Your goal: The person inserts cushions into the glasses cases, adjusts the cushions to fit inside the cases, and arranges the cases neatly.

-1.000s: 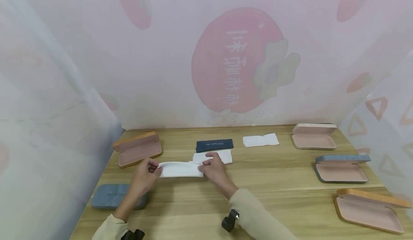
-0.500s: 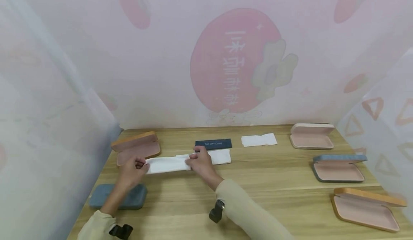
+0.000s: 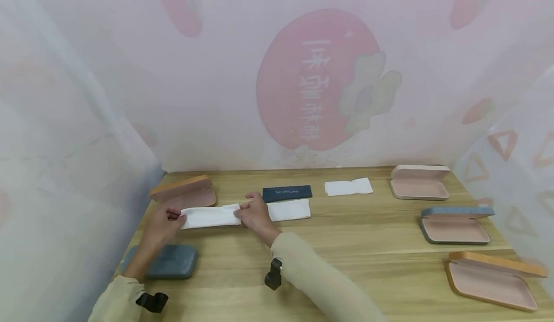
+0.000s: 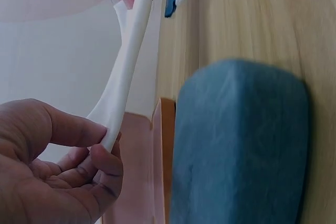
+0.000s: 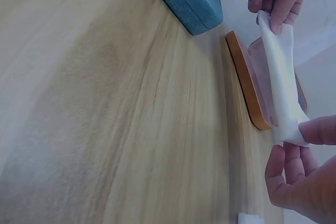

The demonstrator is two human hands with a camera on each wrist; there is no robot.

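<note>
A folded white cloth is stretched between both hands, above the table. My left hand pinches its left end between thumb and fingers, as the left wrist view shows closely. At the other end, my right hand pinches the cloth with thumb and fingertips. Just behind the held cloth stands an open orange glasses case with a pink lining, partly hidden by the cloth and the left hand. Below the left forearm lies a closed blue-grey glasses case.
Another white cloth lies beside the right hand, in front of a dark blue cloth with lettering. Farther right is a third white cloth. Open cases in white, blue and orange line the table's right side.
Both hands have carried the stretched white cloth leftward, toward the open orange case at the back left. More of the white cloth on the table now shows. The cases have stayed put.
</note>
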